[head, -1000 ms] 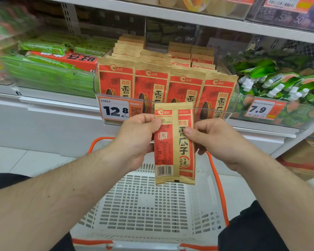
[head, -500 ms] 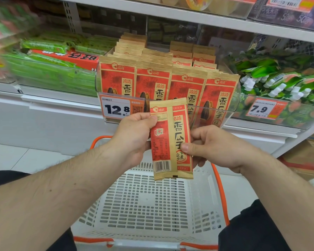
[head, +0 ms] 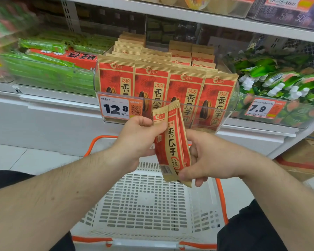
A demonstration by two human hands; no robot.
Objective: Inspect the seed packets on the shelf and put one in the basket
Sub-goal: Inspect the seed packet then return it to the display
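Observation:
I hold one red and tan seed packet [head: 172, 144] upright between both hands, above the white basket [head: 145, 201]. My left hand [head: 138, 140] pinches its upper left edge. My right hand [head: 207, 158] grips its lower right corner, thumb on the front. The packet is turned so its narrow side and back edge face me. Behind it, rows of the same seed packets [head: 152, 82] stand in a clear plastic bin on the shelf [head: 65, 107].
Price tags read 12.8 [head: 116, 108] and 7.9 [head: 259, 108]. Green snack packs [head: 49, 69] lie to the left, green and white pouches [head: 279, 82] to the right. The basket has orange handles [head: 221, 196]. Cardboard boxes [head: 304, 158] sit on the floor at right.
The packet has dropped lower and twisted from flat-on to edge-on. My right hand slid down to its lower corner; my left hand still holds the top.

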